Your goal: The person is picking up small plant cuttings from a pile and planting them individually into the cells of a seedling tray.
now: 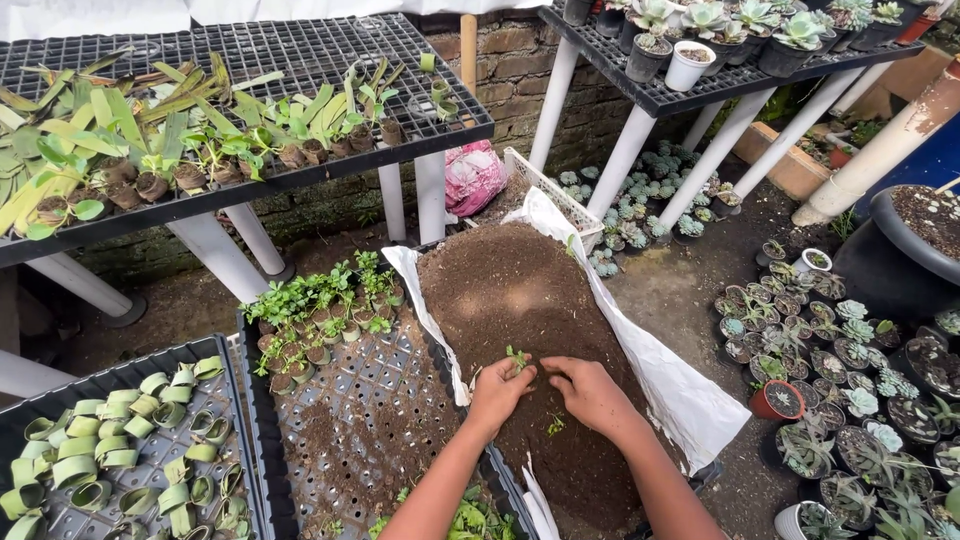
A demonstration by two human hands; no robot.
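Both my hands rest on a heap of dark soil spread on a white sheet. My left hand is closed around a small green seedling whose leaves stick up above the fingers. My right hand lies just to its right, fingers curled down into the soil and touching the left hand. Another tiny green sprig lies on the soil below the hands.
A black perforated tray with small potted seedlings sits left of the soil. Further left, a tray holds several rolled leaf cups. Potted succulents crowd the ground at right. Mesh benches with plants stand behind.
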